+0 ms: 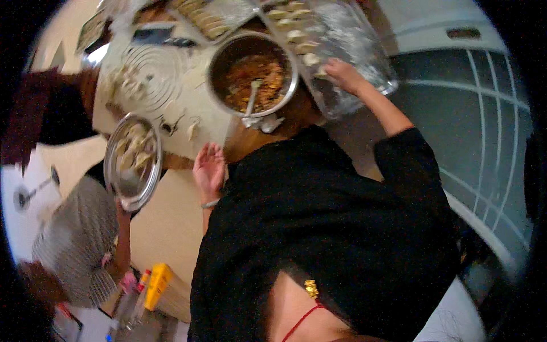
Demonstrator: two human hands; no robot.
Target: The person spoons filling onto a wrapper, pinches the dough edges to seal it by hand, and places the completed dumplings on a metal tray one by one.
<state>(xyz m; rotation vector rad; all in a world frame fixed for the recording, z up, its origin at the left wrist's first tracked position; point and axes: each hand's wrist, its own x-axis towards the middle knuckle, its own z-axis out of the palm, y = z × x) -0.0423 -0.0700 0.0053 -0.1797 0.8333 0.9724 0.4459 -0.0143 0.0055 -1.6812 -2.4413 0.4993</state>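
Observation:
My right hand (343,76) reaches over a plastic-lined tray (342,38), its fingertips closed around the edge of a dumpling (320,73). A row of shaped dumplings (295,36) runs along the tray's left side. My left hand (210,169) is palm up beside the table edge, fingers apart and holding nothing. Just beyond it a single dumpling (192,131) lies on the pale pastry mat (188,92). Between my hands stands a deep metal pot (210,79) of chopped filling (260,77), with a spoon (253,96) leaning in it.
At left, another person's hand (124,203) supports an oval metal dish (157,171) of dumplings. Pieces of dough (128,83) and a dark phone-like slab (151,36) lie on the mat. Another dumpling tray (239,17) is behind the pot. Crumpled white material (260,124) sits before the pot.

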